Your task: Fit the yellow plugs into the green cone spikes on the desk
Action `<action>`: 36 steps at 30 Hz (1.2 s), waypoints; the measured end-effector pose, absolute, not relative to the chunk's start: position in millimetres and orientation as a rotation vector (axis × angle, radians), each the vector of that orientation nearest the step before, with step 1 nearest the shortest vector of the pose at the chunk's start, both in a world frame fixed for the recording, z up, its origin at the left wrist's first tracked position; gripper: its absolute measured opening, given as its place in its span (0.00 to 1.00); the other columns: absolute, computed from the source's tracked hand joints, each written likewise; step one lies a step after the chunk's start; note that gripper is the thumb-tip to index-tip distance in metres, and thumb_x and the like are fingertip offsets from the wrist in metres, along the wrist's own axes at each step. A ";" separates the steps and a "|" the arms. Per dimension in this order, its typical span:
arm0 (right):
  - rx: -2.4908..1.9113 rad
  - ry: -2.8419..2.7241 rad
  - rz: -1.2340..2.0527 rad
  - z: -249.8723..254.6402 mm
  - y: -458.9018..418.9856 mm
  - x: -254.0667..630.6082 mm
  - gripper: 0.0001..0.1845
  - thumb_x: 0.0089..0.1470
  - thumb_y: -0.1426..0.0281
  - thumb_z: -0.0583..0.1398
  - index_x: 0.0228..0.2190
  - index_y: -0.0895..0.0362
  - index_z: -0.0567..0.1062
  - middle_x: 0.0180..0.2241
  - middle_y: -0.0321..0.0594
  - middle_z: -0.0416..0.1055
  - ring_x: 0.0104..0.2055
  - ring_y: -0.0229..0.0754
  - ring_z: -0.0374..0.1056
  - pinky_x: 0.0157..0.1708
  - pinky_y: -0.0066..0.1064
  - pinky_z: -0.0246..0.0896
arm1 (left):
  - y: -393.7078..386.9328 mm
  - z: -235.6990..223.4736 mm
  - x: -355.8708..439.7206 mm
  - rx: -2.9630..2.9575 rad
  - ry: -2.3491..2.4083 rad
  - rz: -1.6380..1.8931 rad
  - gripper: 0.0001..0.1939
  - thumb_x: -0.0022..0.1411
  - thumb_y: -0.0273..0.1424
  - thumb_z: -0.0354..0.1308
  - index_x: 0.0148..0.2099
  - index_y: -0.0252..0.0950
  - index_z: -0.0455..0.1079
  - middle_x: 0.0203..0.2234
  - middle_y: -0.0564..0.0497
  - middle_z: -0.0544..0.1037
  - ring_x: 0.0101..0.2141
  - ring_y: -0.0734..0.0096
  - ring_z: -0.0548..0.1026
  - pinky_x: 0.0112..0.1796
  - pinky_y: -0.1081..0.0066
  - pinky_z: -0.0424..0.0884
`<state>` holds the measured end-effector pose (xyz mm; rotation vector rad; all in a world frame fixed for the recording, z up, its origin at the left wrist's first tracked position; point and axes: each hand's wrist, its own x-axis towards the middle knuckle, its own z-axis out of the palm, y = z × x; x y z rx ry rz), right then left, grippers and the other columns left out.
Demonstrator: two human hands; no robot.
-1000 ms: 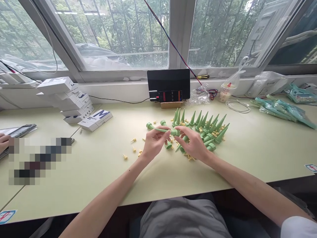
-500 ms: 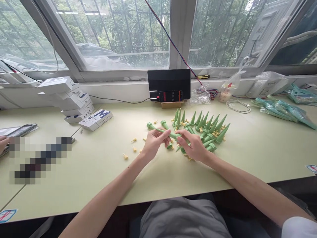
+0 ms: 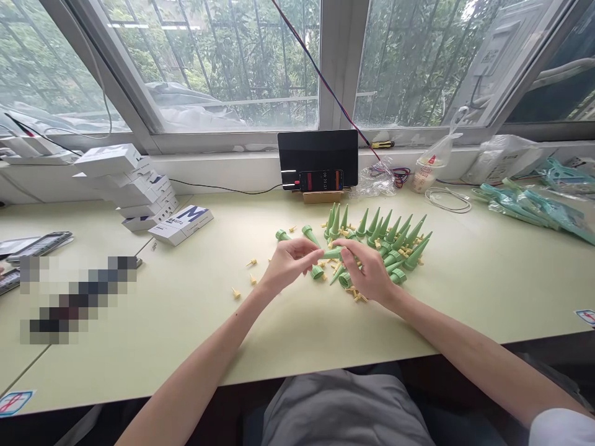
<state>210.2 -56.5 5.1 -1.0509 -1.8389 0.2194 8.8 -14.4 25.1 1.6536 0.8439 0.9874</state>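
A green plastic spike [image 3: 332, 253] lies level between my two hands above the table. My left hand [image 3: 292, 263] has its thumb and fingers closed at the spike's left end. The fingers of my right hand [image 3: 370, 271] are wrapped round its other end and hide most of it. Beyond and to the right are several green cone spikes [image 3: 389, 229] with ribbed caps, some upright and some lying down. Small yellow T-shaped pieces [image 3: 360, 297] are scattered among them. Near my left hand lie a green capped spike [image 3: 308, 233] and a few loose yellow pieces [image 3: 236, 294].
White boxes [image 3: 134, 186] are stacked at the left, with one box [image 3: 182, 225] beside them. A phone [image 3: 320, 180] leans on a black tablet [image 3: 318, 152] at the back. Bagged teal items [image 3: 534, 204] lie at right. Another person's fingers [image 3: 4, 266] show at the far left.
The spike between my hands has shifted right, and less of it shows. My left hand's grip has moved along to its end. The other person's hand at far left has mostly left view.
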 end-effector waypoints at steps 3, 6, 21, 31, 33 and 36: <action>-1.043 -1.860 0.232 2.1 -54.9 210.3 0.18 0.70 0.62 0.48 0.46 0.55 0.75 0.35 0.43 0.78 0.33 0.44 0.74 0.34 0.34 0.68 | -19.1 20.8 11.2 1.819 0.838 0.799 0.16 0.60 0.44 0.64 0.34 0.35 0.73 0.19 0.53 0.71 0.20 0.75 0.69 0.20 0.75 0.62; -1.031 -1.882 0.270 -0.7 -52.9 210.7 0.18 0.70 0.63 0.49 0.45 0.56 0.76 0.36 0.42 0.78 0.32 0.41 0.73 0.35 0.33 0.68 | -21.5 15.7 12.6 1.885 0.807 0.630 0.19 0.64 0.46 0.58 0.29 0.36 0.66 0.18 0.54 0.69 0.20 0.74 0.70 0.20 0.75 0.61; -1.151 -1.874 0.213 -6.6 -41.9 214.9 0.10 0.67 0.69 0.53 0.45 0.57 0.72 0.40 0.46 0.76 0.42 0.48 0.73 0.43 0.38 0.67 | -12.7 8.3 11.6 2.198 0.857 0.668 0.24 0.66 0.41 0.54 0.23 0.35 0.52 0.19 0.57 0.56 0.23 0.77 0.56 0.26 0.74 0.56; -1.243 -2.099 0.260 -11.5 -34.5 220.4 0.10 0.65 0.76 0.54 0.40 0.57 0.76 0.37 0.44 0.77 0.40 0.47 0.71 0.43 0.37 0.61 | -15.7 13.7 13.4 2.197 0.938 0.733 0.24 0.64 0.38 0.55 0.22 0.36 0.47 0.18 0.58 0.48 0.22 0.78 0.47 0.24 0.71 0.46; -1.286 -2.143 0.252 -12.5 -32.6 220.9 0.09 0.64 0.76 0.56 0.36 0.57 0.76 0.34 0.43 0.76 0.39 0.46 0.70 0.43 0.37 0.59 | -15.2 12.0 14.1 2.165 0.965 0.766 0.22 0.64 0.38 0.56 0.23 0.36 0.51 0.17 0.58 0.50 0.21 0.78 0.49 0.24 0.72 0.47; -1.329 -2.147 0.252 -12.8 -30.2 220.8 0.07 0.63 0.75 0.58 0.35 0.57 0.77 0.34 0.42 0.77 0.40 0.46 0.71 0.46 0.39 0.57 | -14.2 8.8 15.2 2.102 0.990 0.833 0.13 0.63 0.39 0.57 0.31 0.36 0.63 0.17 0.58 0.58 0.21 0.77 0.55 0.24 0.73 0.53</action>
